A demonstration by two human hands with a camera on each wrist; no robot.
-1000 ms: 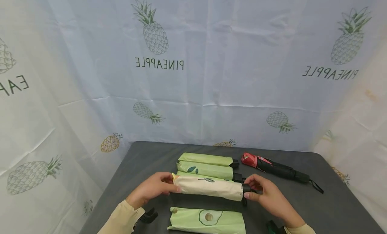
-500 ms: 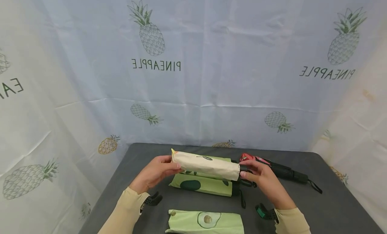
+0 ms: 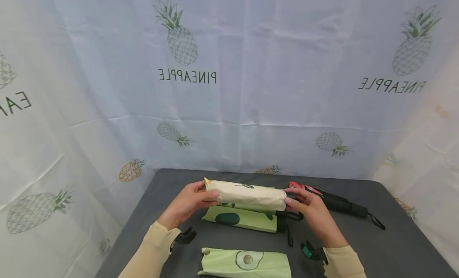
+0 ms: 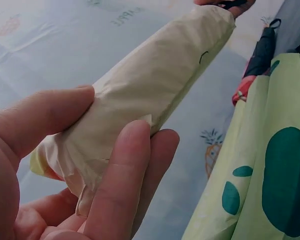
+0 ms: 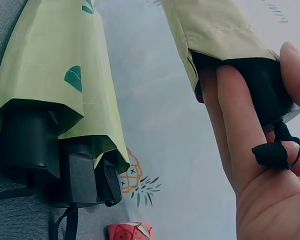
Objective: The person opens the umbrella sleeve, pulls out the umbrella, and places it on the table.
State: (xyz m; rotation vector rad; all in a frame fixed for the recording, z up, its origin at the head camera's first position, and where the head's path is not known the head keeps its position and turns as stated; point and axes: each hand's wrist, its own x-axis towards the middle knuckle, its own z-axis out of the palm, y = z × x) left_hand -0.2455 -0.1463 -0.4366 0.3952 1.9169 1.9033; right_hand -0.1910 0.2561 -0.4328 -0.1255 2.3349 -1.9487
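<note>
Both hands hold a folded umbrella (image 3: 247, 194) in a cream sleeve, raised over the row of green umbrellas and lying nearly level. My left hand (image 3: 190, 200) pinches its left end, thumb on top and fingers beneath; a yellow corner of the sleeve (image 4: 42, 162) pokes out there. At the other end, my right hand (image 3: 310, 208) grips the black handle (image 5: 265, 90), from which a short strap (image 5: 272, 155) hangs. Just below lies a green umbrella (image 3: 251, 221) with a dark oval print. More green umbrellas (image 5: 102, 95) behind it are partly hidden by the cream one.
A red and black umbrella (image 3: 335, 202) lies at the back right of the dark table (image 3: 394, 246). Nearest the front is a light green umbrella (image 3: 265, 264) with an avocado print. A pineapple-printed curtain (image 3: 251, 90) surrounds the table.
Both hands have lifted the cream umbrella up and toward the back, uncovering the green umbrella with the dark oval. Over the last half second it has barely moved.
</note>
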